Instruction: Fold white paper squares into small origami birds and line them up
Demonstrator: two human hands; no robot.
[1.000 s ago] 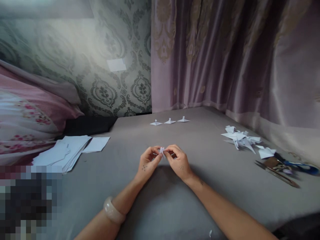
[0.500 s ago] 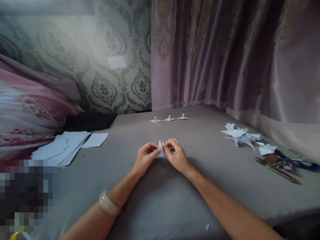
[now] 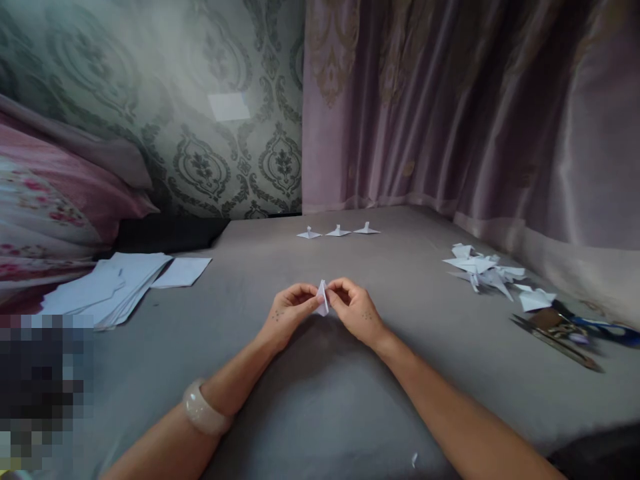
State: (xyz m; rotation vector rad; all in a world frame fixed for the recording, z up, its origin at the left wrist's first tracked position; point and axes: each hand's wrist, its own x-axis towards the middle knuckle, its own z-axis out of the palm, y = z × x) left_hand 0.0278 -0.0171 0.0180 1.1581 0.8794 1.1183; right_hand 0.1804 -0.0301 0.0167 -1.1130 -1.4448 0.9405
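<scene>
White paper, folded small & narrow: the origami piece (image 3: 323, 304) sits btwn both hands, mid-view, held just above the grey cloth (image 3: 320, 407) as far as its shadow tells. Its long axis runs approx. upright, pointed tip up, a crease down the middle. It lies to the R of the L hand (image 3: 289, 310) & to the L of the R hand (image 3: 356, 312); neither is clearly nearer, both touch it.

L hand: thumb & index pinched on the piece's L side, thumb toward the wearer, other fingers curled behind. R hand: mirror pose, thumb & index closed on the R edge, knuckles up. Exact fingertip contact there is partly hidden, can't tell more. Forearms come in from the bottom corners & meet in a V; pale bangle (image 3: 206, 408) on the L one.

Beyond the hands, well apart: row of three winged origami figures (image 3: 338, 231). Far R: heap of folded paper figures (image 3: 483, 267), w/ a slim pointed tool (image 3: 557, 343) nearer the wearer, type unclear. Far L: stack of white sheets (image 3: 103, 287), smaller sheet (image 3: 184, 272) beside it. Tiny paper scrap (image 3: 415, 460) near bottom edge.
</scene>
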